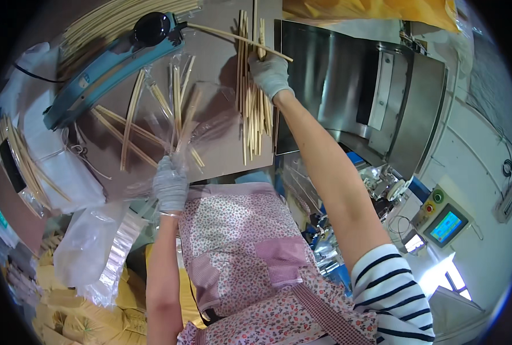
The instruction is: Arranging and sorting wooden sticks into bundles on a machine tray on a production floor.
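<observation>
— Where do we stand? Our left hand (170, 183), gloved, is closed on the mouth of a clear plastic bag (201, 118) near the front edge of the table (221, 46), with a few bamboo sticks (178, 98) already inside it.

— And our right hand (270, 73) is stretched to the far edge, fingers clamped round some sticks from the loose pile (251, 103) lying beside the steel machine (348, 86). We judge we're mid-filling: gathering the next lot for the bag.

— The blue sealer (103, 66) sits at the far left corner, more sticks fanned out below it.

— So the next move calls for keeping the bag mouth open and sliding the sticks in lengthways, ends aligned, without snagging the film.
</observation>
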{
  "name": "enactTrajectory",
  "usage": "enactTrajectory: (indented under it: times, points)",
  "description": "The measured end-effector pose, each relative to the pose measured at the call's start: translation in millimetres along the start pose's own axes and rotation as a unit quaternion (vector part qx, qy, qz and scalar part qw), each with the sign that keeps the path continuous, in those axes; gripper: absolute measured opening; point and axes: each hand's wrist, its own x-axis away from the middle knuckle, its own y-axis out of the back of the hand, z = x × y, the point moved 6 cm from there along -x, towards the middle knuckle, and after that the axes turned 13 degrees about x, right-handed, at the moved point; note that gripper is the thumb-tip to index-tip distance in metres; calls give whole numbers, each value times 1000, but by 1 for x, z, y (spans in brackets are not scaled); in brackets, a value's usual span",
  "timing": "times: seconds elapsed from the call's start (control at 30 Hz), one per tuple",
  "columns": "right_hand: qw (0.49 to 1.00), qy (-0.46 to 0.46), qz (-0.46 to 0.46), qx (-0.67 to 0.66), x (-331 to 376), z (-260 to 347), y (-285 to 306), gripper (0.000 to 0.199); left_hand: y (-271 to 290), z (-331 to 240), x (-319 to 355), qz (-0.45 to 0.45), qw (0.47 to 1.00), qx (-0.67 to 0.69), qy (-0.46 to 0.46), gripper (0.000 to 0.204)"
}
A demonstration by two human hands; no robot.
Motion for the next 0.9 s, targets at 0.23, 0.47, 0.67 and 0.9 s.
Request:
enactTrajectory:
  times: [0.23, 0.47, 0.67, 0.9]
  points:
    - [965, -89, 190, -158, 60, 8, 7, 38, 72, -9, 4, -14, 976, 203, 84, 30]
    - [996, -8, 10, -88, 66, 21, 10, 57, 105, -1, 28, -27, 805, 548, 224, 24]
    - [769, -129, 26, -625, 62, 23, 18, 47, 114, -7, 39, -86, 633, 724, 262, 29]
    - [950, 152, -204, 178, -18, 40, 32, 28, 119, -21, 46, -77, 630, 691, 346, 33]
